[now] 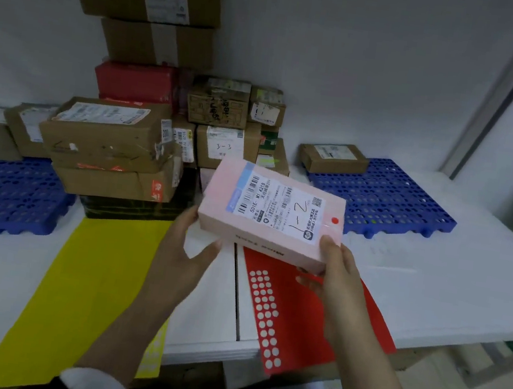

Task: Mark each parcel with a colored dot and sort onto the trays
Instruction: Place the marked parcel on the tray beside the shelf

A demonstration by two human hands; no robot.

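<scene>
Left tray [4, 193]: blue, full of holes, on the white counter [432, 283]; brown parcels sit at its far end.
Yellow sheet [92, 270]: lies flat on the counter, just beside the left tray.
Parcel pile [108, 142]: mostly brown cartons with one red one, stacked at the back; one label [223, 147] has "3-3" written on it by hand.
Left hand [186, 250]: cups the near left corner of the pink box, thumb against the end and fingers curled underneath.
Pink box [272, 216]: held in the air above the counter, between the two trays. It looks stiff, smooth and light. Holding it by the two short ends suits it, as the glossy sides may slip.
Box label [279, 207]: printed "501E- M1 A218", with "1-2" handwritten; the small print is unreadable.
Red dot [335, 220]: already stuck on the box's top, near its right corner.
Red sheet [298, 314]: has rows of pale circles and lies under the box.
Right hand [336, 270]: pinches the near right corner, thumb on top and fingers below.
Right tray [394, 199]: blue, with one brown parcel [333, 157] on it.
</scene>
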